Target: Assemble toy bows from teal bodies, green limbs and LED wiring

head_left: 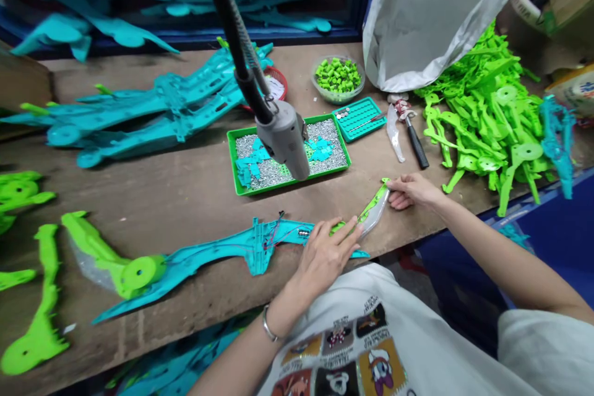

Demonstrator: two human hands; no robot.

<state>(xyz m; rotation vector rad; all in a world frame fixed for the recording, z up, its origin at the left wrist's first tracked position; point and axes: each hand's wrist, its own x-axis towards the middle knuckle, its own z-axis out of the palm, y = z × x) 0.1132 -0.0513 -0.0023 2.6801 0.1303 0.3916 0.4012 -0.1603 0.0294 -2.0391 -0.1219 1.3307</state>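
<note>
white tee (343, 309) w/ cartoon prints is nearest, its hem right at the desk (185, 192) edge. l hand (330, 250), w/ a bracelet (269, 323) on the wrist, lies palm down, fingers loosely spread, over the r end of the long teal body (208, 250) & the near end of a green strip (370, 205). r hand (412, 190) pinches the far end of the clear blade (377, 215) btwn thumb & fingers; can't tell if the strip's tip is in the grip too. blade runs along the strip, both slanting up-right from under l hand. teal body lies along the front of the desk, thin wires (271, 238) mid-length, green arm (109, 253) w/ round hub on its l end. loose green part (34, 346) further l.

behind: grey tool (284, 142) hangs on a black line in front of the green tray (260, 190), which has lots of small metal pcs & some teal bits (248, 167). teal pocketed plate (359, 105) just beside tray's r end; clear bowl (341, 98) of small green pcs (338, 74) behind that. to the r, a black handle (416, 145) beside another clear pc (395, 135), then a big heap of green parts (492, 117) nr a white bag (417, 18). teal parts stacked (162, 105) back l.
</note>
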